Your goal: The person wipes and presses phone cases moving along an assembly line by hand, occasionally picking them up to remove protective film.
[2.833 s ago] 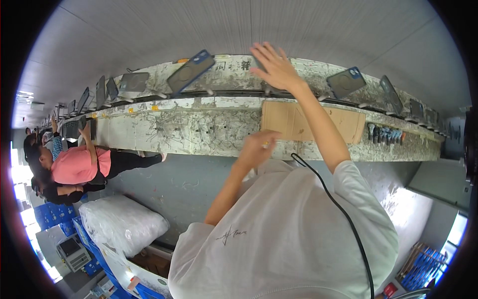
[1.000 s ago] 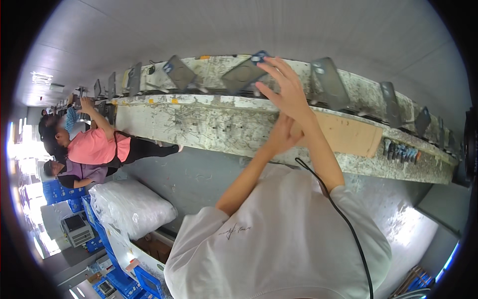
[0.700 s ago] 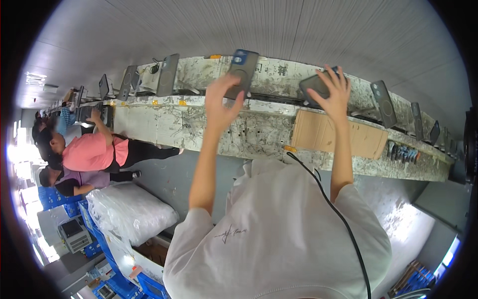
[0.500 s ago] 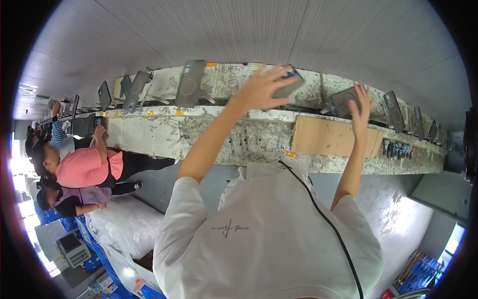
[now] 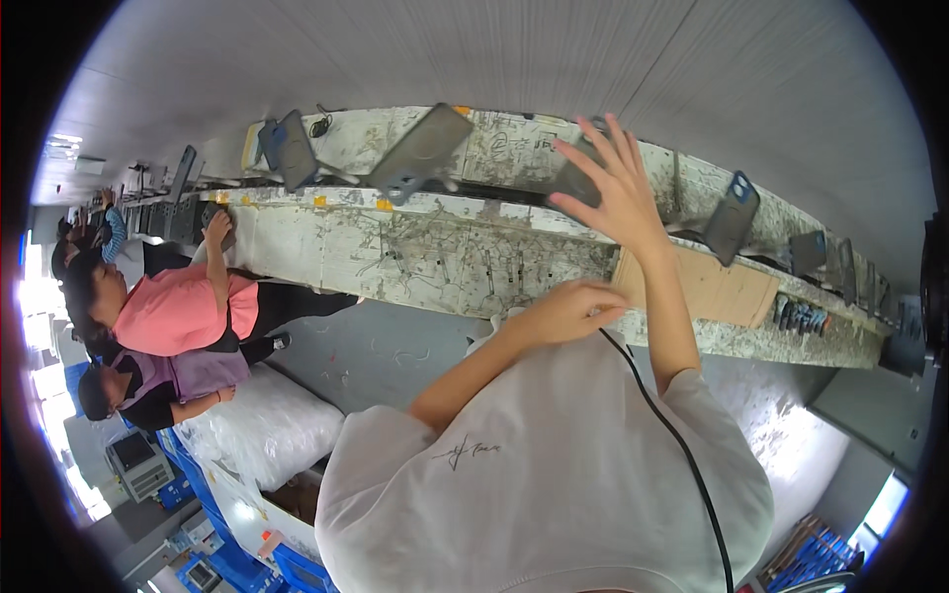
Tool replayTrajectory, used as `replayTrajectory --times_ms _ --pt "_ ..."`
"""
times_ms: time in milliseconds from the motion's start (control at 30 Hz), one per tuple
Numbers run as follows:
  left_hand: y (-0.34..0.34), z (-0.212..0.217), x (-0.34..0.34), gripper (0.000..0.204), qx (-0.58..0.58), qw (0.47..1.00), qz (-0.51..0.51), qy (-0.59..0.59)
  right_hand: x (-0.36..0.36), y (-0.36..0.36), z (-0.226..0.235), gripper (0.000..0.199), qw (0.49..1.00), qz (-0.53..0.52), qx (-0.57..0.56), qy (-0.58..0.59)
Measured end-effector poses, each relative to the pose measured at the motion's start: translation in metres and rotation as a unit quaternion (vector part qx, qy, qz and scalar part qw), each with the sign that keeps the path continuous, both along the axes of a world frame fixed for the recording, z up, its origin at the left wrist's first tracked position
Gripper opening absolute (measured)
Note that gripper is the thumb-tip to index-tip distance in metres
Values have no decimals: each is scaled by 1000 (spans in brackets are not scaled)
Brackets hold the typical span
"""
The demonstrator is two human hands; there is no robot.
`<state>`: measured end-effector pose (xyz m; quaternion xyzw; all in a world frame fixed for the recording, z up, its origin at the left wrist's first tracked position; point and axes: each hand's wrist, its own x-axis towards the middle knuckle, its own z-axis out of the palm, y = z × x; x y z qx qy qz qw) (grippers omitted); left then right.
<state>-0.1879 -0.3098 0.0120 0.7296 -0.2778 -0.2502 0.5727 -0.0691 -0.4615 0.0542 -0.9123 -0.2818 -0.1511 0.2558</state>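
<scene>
My right hand (image 5: 625,193) is raised over the line of holders, its fingers spread wide. Behind those fingers is a dark grey phone case (image 5: 581,180), partly hidden; whether the hand touches it I cannot tell. My left hand (image 5: 568,312) is close to my chest, fingers curled together; anything inside them is hidden. Left of my right hand, a larger grey phone case (image 5: 425,150) with a faint ring on its back stands tilted and slightly blurred. To the right leans another dark phone case (image 5: 733,219) with a camera cutout.
More phone cases stand along the rail, including one at the left (image 5: 295,153) and one at the right (image 5: 808,254). A cardboard sheet (image 5: 707,287) lies on the stained bench (image 5: 336,247). Co-workers, one in a pink shirt (image 5: 188,311), are at the left. A black cable (image 5: 672,445) hangs down my front.
My left hand has drawn back from the rail to my chest and its fingers have curled. My right hand has moved left to another case. The cases have shifted rightward and changed tilt.
</scene>
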Motion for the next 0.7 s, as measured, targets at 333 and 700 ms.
replayTrajectory --times_ms 333,700 --pt "42 -9 110 50 283 778 321 -460 -11 -148 -51 62 996 -90 -16 17" --pt "-77 -9 48 64 216 837 170 -473 -13 -29 35 44 961 102 241 90"
